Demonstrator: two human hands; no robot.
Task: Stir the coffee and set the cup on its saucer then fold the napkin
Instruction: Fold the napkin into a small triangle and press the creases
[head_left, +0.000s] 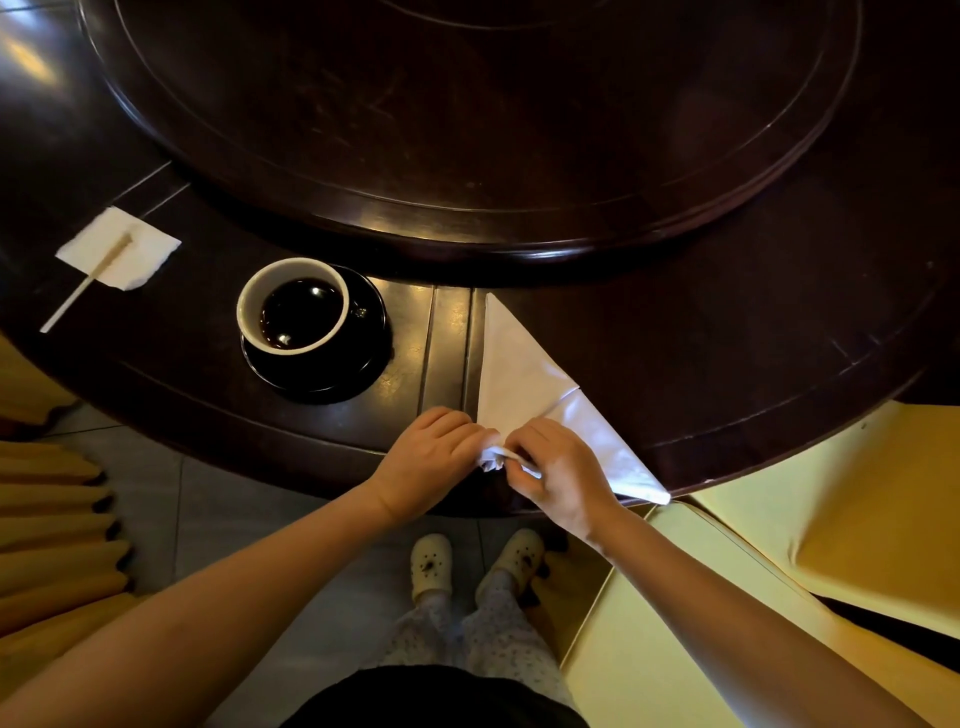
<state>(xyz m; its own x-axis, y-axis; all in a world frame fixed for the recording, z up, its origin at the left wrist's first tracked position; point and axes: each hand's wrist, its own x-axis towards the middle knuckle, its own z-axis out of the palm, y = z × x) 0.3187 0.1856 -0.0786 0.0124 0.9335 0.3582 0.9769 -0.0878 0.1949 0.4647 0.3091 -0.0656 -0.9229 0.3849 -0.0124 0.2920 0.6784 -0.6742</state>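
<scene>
1. Left hand (434, 457) and right hand (558, 475) pinch the napkin (524, 374) corner at the surface (727, 353) near edge.
2. Cup (292, 306) sits on its saucer (358, 358), left of the napkin, apart.

1 wide-angle camera, worn on the head, looks forward and steeply down from close above the near rim of the dark round wooden table (727, 338). The fingers (460, 422) sit just below centre; the table spreads beyond them, the grey tiled floor (156, 493) nearer.
</scene>
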